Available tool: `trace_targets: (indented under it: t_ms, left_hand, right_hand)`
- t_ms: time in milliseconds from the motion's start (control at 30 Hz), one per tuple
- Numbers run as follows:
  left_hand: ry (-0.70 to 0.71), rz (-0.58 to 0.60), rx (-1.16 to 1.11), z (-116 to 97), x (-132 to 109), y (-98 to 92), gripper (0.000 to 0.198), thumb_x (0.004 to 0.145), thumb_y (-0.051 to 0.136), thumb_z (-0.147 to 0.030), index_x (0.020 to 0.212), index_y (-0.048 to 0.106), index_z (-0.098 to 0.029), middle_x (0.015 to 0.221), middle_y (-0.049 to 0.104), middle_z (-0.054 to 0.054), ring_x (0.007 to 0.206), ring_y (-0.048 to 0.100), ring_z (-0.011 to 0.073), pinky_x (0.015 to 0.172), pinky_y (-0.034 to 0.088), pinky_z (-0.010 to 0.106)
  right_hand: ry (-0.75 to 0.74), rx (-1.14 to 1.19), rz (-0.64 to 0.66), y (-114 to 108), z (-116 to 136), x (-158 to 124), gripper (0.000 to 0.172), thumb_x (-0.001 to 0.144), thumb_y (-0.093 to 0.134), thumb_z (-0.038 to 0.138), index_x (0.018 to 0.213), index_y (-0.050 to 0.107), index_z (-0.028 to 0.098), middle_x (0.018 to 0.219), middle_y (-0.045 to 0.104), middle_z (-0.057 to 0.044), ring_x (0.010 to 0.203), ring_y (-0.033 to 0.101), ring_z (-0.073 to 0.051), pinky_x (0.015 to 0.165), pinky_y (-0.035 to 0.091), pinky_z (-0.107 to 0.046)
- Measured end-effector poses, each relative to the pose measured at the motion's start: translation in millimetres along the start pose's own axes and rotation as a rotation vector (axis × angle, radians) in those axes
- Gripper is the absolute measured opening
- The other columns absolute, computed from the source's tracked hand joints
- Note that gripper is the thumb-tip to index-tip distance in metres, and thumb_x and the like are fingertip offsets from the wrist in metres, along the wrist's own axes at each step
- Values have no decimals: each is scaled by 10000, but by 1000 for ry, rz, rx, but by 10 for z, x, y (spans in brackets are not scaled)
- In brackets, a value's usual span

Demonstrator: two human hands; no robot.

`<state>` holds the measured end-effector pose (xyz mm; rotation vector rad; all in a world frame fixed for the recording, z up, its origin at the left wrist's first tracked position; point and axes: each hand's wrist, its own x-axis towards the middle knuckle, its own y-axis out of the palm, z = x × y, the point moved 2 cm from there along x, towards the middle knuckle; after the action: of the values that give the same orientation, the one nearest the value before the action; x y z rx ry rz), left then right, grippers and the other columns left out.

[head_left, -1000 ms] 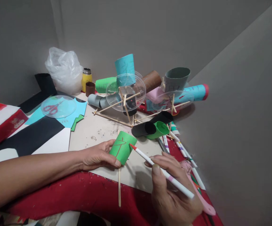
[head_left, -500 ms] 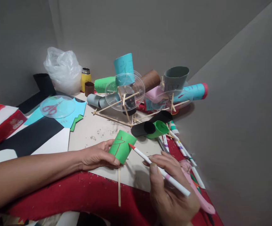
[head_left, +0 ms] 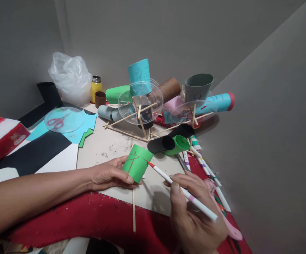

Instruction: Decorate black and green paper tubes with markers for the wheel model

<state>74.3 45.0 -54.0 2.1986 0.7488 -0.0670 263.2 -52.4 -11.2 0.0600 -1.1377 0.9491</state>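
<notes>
A green paper tube (head_left: pixel 137 164) with red-brown pen strokes is held by my left hand (head_left: pixel 113 173), thumb at its lower edge. My right hand (head_left: pixel 195 211) grips a white marker (head_left: pixel 182 192), whose red tip is close to the tube's right side. Whether the tip touches the paper I cannot tell. Below the tube a thin wooden stick (head_left: pixel 134 211) extends over the red cloth.
Behind the hands stands a stick frame (head_left: pixel 126 134) with clear plastic discs and coloured tubes. Scissors (head_left: pixel 55 122) lie under a clear lid at left, near a red-and-white packet (head_left: pixel 5 139). Several markers (head_left: pixel 223 199) line the right edge; a plastic bag (head_left: pixel 69 79) sits behind.
My right hand and the marker have shifted slightly right and down. The green tube has turned a little in my left hand, and a short stroke now shows near the marker tip.
</notes>
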Motion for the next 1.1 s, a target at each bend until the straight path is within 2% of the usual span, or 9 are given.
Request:
trace_targets:
  t_ms: [167, 333, 600, 767, 900, 1100]
  left_hand:
    - [-5, 10, -14, -8, 3, -9, 671, 629, 865, -126, 1244, 599, -171, 1119, 693, 113, 967, 715, 219, 929, 543, 372]
    - [-30, 1, -19, -6, 1, -19, 694, 613, 861, -143, 1253, 594, -153, 1041, 711, 106, 975, 719, 224, 941, 539, 369]
    - [-29, 28, -63, -15, 5, -38, 679, 628, 830, -133, 1260, 582, -133, 1043, 709, 108, 992, 728, 235, 975, 519, 377]
    - [-33, 21, -52, -17, 12, -38, 666, 610, 825, -147, 1237, 602, -130, 1031, 715, 106, 983, 725, 227, 973, 517, 371]
    - [-39, 21, -20, -7, 3, -22, 656, 610, 822, -155, 1232, 612, -138, 1010, 715, 101, 975, 722, 226, 944, 525, 357]
    - [-45, 0, 4, -4, -5, -5, 691, 589, 845, -169, 1238, 607, -138, 996, 722, 103, 964, 722, 224, 930, 531, 359]
  right_hand:
    - [12, -14, -1, 0, 3, 7, 145, 871, 658, 91, 964, 670, 202, 843, 705, -16, 815, 688, -199, 937, 514, -450]
    - [9, -11, -13, -3, -5, 1, 145, 867, 659, 77, 949, 671, 195, 838, 707, -16, 826, 687, -195, 953, 505, -441]
    - [31, -33, -9, -14, -37, -11, 116, 877, 658, 112, 944, 682, 203, 837, 712, -20, 830, 688, -207, 950, 504, -449]
    - [-22, -3, -79, -33, 10, -5, 173, 853, 660, 73, 977, 690, 190, 851, 719, -26, 806, 707, -214, 908, 527, -457]
    - [-67, 17, -34, -9, 43, -4, 226, 848, 663, 53, 1030, 681, 187, 887, 739, -28, 840, 721, -218, 948, 519, -480]
    - [-47, 10, 0, 29, 31, -14, 261, 853, 665, 59, 1062, 675, 215, 904, 744, -13, 848, 731, -216, 976, 515, -496]
